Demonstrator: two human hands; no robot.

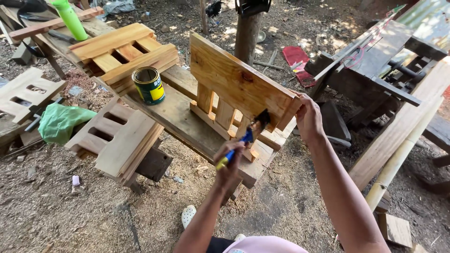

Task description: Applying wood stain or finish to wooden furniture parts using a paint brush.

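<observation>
A slatted wooden panel [236,82] stands tilted on its edge on a long plank bench [180,117]. My right hand [308,115] grips the panel's near right corner and holds it up. My left hand [228,166] is closed on a paintbrush [243,140] with a blue and yellow handle. Its dark bristles touch the panel's underside near that corner. An open green and yellow tin can [149,85] stands on the bench to the left of the panel.
More slatted panels lie on the bench [123,51] and on the ground to the left [117,140]. A green bottle [70,18], a green plastic bag [58,122], a tree post [247,30] and a dark workbench [375,61] surround the spot. Sawdust covers the ground.
</observation>
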